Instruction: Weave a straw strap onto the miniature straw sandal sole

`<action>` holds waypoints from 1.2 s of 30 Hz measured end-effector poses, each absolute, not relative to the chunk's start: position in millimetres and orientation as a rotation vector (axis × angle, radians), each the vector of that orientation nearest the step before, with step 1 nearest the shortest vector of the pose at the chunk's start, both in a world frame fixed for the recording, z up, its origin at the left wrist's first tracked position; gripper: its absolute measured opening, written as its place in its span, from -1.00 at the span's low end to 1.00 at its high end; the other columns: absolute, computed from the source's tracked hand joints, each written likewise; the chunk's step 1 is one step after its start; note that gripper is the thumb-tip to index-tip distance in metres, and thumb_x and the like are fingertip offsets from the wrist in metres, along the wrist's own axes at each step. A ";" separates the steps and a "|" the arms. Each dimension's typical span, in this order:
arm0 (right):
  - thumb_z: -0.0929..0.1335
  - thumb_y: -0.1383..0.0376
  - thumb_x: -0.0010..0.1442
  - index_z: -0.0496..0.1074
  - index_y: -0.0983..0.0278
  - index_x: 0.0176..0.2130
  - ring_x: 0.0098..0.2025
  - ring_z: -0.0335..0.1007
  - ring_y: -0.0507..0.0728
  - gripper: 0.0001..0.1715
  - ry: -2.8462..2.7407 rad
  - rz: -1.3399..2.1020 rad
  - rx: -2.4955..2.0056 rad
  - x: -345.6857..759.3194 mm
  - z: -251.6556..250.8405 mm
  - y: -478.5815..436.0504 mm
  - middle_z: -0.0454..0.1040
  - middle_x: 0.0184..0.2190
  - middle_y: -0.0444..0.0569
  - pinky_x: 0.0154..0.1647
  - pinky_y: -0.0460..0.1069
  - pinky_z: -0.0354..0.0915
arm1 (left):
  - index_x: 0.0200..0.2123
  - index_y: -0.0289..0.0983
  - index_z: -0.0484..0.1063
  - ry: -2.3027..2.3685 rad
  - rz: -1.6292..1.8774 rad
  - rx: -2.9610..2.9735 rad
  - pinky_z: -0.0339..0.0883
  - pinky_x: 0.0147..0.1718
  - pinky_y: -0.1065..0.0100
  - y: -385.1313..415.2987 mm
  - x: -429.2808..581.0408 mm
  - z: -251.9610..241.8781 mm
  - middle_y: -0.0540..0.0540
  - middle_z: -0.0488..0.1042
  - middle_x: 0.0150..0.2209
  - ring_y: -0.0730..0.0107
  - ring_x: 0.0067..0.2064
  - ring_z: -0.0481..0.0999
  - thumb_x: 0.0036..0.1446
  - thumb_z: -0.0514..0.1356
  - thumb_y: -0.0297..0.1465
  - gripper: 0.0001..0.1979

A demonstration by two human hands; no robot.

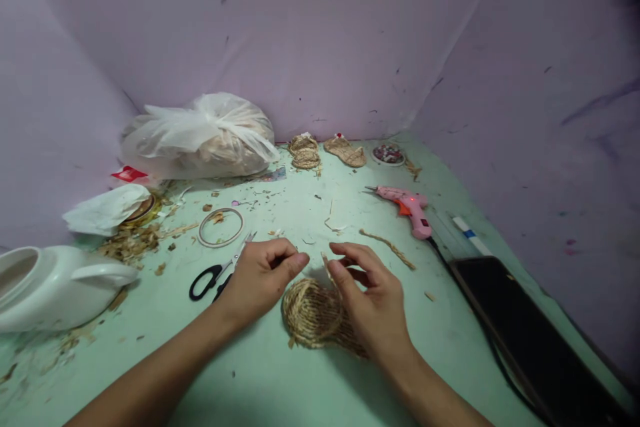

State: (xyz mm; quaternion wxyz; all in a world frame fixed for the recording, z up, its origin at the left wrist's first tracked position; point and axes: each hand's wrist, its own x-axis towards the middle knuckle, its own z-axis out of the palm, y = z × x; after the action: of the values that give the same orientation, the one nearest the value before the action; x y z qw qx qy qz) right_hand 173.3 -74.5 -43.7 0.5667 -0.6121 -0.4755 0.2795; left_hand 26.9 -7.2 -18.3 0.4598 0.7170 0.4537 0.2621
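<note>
A woven straw sole [313,313], coiled from braided cord and shaped like a slipper base, lies on the green table before me. Over its right part is my right hand [375,297], thumb and fingers pinching a thin straw strand [326,265] that points up. My left hand [265,273] is closed in a pinch just beyond the sole's left edge; anything between its fingertips is too small to make out. Behind my left wrist, partly covered, lie black-handled scissors [206,281]. A loose twisted straw cord [389,248] rests beyond my right hand.
A pink glue gun [407,203] with a lit red light lies right, its cable running past a black phone-like slab [520,320]. Left are a white jug [60,287], a tape ring [200,230] and straw scraps. Behind stand a plastic bag [205,140], small straw slippers [345,151] and a bead dish [389,154].
</note>
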 end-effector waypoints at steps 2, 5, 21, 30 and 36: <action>0.31 0.36 0.09 0.47 0.28 -0.33 -0.40 0.35 0.04 -0.86 -1.230 0.440 -1.407 176.6 -40.0 -76.2 0.47 -0.40 -0.05 -0.41 -0.06 0.27 | -0.64 -0.32 0.27 1.123 0.638 1.777 0.02 -0.60 0.50 -12.0 29.4 -15.4 0.09 0.14 -0.67 0.58 -0.58 0.11 0.00 0.10 -0.31 -0.74; 0.31 0.41 0.07 0.49 0.30 -0.36 -0.50 0.31 0.01 -0.86 -1.365 0.352 -1.383 177.9 -36.0 -78.3 0.46 -0.50 -0.07 -0.49 -0.08 0.23 | -0.65 -0.32 0.27 1.143 0.619 1.788 0.04 -0.61 0.51 -18.3 31.9 -14.5 0.09 0.15 -0.68 0.58 -0.59 0.12 0.00 0.09 -0.31 -0.73; 0.24 0.39 0.00 0.28 0.28 -0.56 -0.58 0.07 -0.03 -0.87 -1.447 0.973 -1.332 184.0 -27.8 -76.0 0.19 -0.64 -0.18 -0.58 -0.11 0.04 | -0.68 -0.33 0.35 1.069 0.440 2.057 0.08 -0.59 0.49 -25.0 30.2 -6.0 0.04 0.28 -0.70 0.55 -0.59 0.22 -0.02 0.12 -0.37 -0.75; 0.18 0.21 0.09 0.00 0.22 -0.68 -0.64 -0.12 -0.02 -0.61 -0.930 0.846 -1.536 207.8 -35.5 -62.6 -0.04 -0.71 -0.23 -0.64 -0.09 -0.11 | -0.54 -0.29 0.38 1.336 0.458 1.998 0.10 -0.55 0.45 -11.7 21.5 4.5 0.03 0.32 -0.62 0.47 -0.54 0.26 0.03 0.07 -0.26 -0.75; 0.35 0.28 -0.08 0.43 0.24 -0.59 -0.61 0.17 0.03 -0.88 -1.439 0.914 -1.811 240.9 -43.9 -63.0 0.37 -0.67 -0.14 -0.58 -0.08 0.00 | -0.61 -0.27 0.38 1.278 -0.089 2.157 0.02 -0.55 0.42 -7.6 6.4 -8.6 -0.02 0.35 -0.64 0.41 -0.56 0.28 0.02 0.02 -0.36 -0.75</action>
State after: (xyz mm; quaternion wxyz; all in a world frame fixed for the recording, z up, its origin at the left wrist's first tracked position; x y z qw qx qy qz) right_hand 240.9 -63.0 -43.9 0.3216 -0.6894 -0.5479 0.3479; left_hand 6.4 -7.6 -8.6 0.3112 0.8172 0.4840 -0.0338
